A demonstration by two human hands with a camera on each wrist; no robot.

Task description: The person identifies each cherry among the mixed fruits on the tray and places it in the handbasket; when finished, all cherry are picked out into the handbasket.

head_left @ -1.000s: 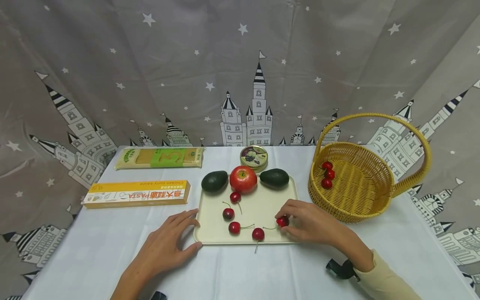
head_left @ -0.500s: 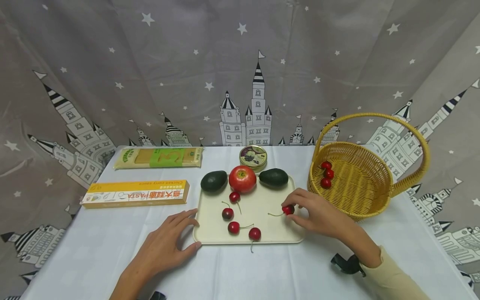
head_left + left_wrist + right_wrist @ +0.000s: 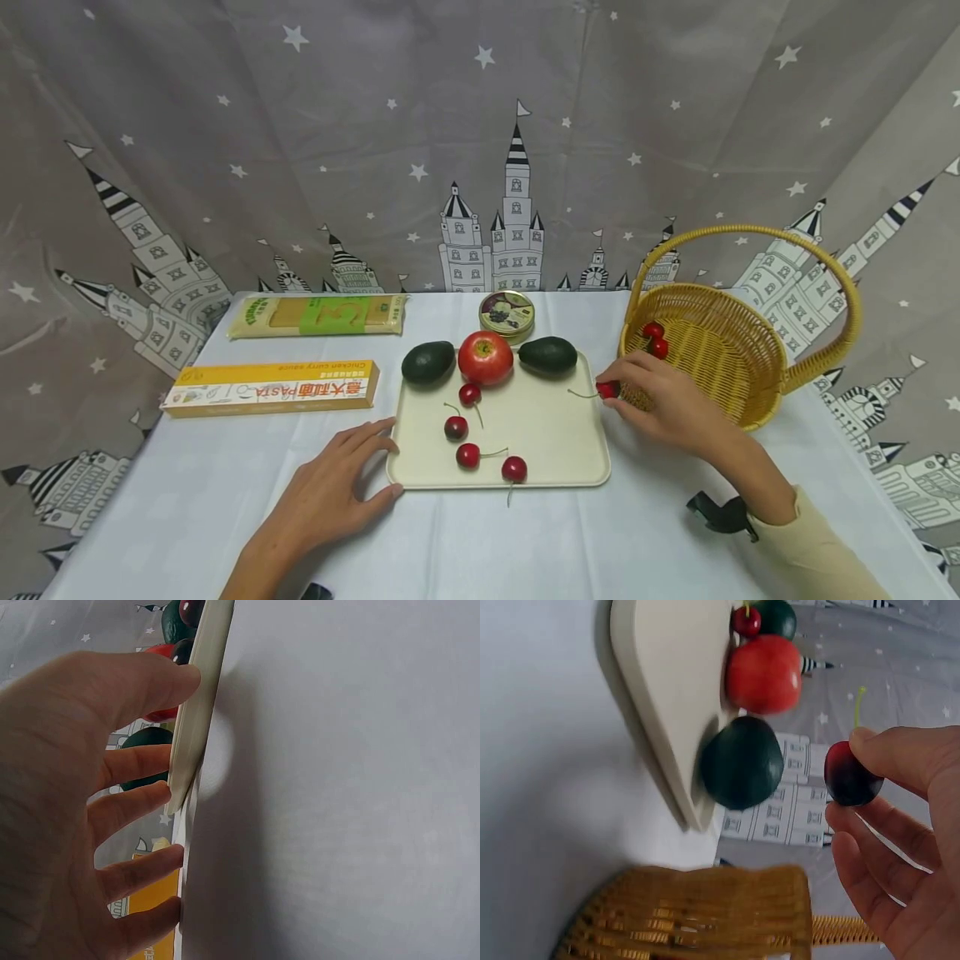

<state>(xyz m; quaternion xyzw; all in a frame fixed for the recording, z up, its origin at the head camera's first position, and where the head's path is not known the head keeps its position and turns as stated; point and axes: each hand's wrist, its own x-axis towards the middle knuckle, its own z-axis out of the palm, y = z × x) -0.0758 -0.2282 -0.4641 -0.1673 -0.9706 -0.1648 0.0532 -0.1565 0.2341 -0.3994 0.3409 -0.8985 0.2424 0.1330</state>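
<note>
My right hand (image 3: pixel 667 404) pinches a dark red cherry (image 3: pixel 850 776) between thumb and fingertips, its green stem pointing away. It is held over the gap between the cream tray (image 3: pixel 555 433) and the wicker basket (image 3: pixel 697 425), close to the basket's left rim. My left hand (image 3: pixel 330 487) rests at the tray's left edge, fingers spread, with thumb and fingertips touching the rim (image 3: pixel 196 712). Several cherries (image 3: pixel 468 456) with stems lie on the tray. A red apple-like fruit (image 3: pixel 486 359) and two avocados (image 3: pixel 427 363) (image 3: pixel 548 356) line its back edge. Inside the basket, two cherries (image 3: pixel 657 347) show.
At the back left lie a bag of noodles (image 3: pixel 318 316) and a yellow and white pasta box (image 3: pixel 272 389). A round tin (image 3: pixel 507 314) stands behind the fruit. The basket's tall handle (image 3: pixel 750 231) arches over it. A grey curtain (image 3: pixel 337 167) hangs behind the table.
My right hand has lifted the cherry off the tray's right side and carried it right, toward the basket. It now hides one of the basket's cherries. My left hand has stayed put.
</note>
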